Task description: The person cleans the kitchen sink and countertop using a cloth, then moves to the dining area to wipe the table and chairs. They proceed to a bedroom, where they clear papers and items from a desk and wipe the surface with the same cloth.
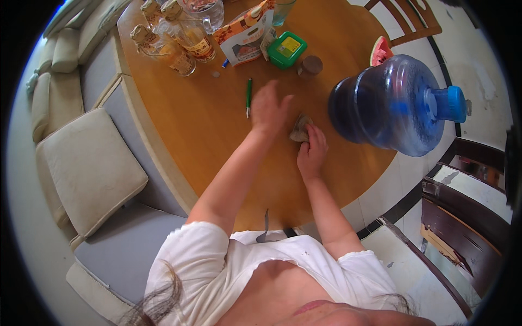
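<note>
Over the wooden table (212, 134), my left hand (269, 108) is blurred, its thumb spread from the fingers and nothing in it. A green pen or craft knife (248, 98) with a pale tip lies just to its left. My right hand (313, 148) rests on the tabletop with its fingers on a small crumpled grey-brown cloth (301, 129). The fingers partly hide the cloth's right side. Beyond the hands stand a dark-lidded jar (310, 66) and a green box with a yellow label (287, 49).
Several glass bottles with paper-wrapped tops (173, 57), a glass mug (212, 18) and a printed pouch (248, 38) stand at the far left. A large blue water jug (391, 106) lies on its side at right, near watermelon (380, 52). A cushioned sofa (122, 220) flanks the left edge.
</note>
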The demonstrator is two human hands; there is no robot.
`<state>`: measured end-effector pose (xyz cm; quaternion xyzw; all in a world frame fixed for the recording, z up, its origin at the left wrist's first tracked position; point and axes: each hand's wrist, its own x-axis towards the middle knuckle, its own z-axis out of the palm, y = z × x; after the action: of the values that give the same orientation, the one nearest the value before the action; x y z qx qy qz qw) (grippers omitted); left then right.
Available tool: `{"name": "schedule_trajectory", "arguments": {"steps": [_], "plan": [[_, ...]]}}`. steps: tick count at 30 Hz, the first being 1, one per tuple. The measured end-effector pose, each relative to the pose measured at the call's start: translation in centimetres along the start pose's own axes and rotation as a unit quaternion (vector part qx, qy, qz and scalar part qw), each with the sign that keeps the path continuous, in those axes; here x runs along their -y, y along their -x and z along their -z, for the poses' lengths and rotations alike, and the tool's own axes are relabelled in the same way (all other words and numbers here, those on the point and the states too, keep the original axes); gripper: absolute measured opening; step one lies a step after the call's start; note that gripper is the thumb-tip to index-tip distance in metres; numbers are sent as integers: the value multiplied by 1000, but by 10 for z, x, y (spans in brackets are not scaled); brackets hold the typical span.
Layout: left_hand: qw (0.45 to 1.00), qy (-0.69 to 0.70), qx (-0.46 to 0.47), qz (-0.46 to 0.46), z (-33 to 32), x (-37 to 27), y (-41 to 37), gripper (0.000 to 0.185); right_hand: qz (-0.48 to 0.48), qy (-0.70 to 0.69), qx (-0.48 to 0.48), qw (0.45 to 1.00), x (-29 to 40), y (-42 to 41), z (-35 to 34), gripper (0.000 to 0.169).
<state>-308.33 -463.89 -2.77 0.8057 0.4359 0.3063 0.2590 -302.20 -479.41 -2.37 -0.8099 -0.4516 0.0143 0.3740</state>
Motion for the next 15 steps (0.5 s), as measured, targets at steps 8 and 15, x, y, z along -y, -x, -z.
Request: {"name": "schedule_trajectory", "arguments": {"steps": [8,15], "plan": [[963,-192,129,136,71,66,13,27,0,17,-61,998,41,-57,-98,39],[967,-169,36,186,137,82,45,18,132,-84,106,982,80,-91,-131,34]]}}
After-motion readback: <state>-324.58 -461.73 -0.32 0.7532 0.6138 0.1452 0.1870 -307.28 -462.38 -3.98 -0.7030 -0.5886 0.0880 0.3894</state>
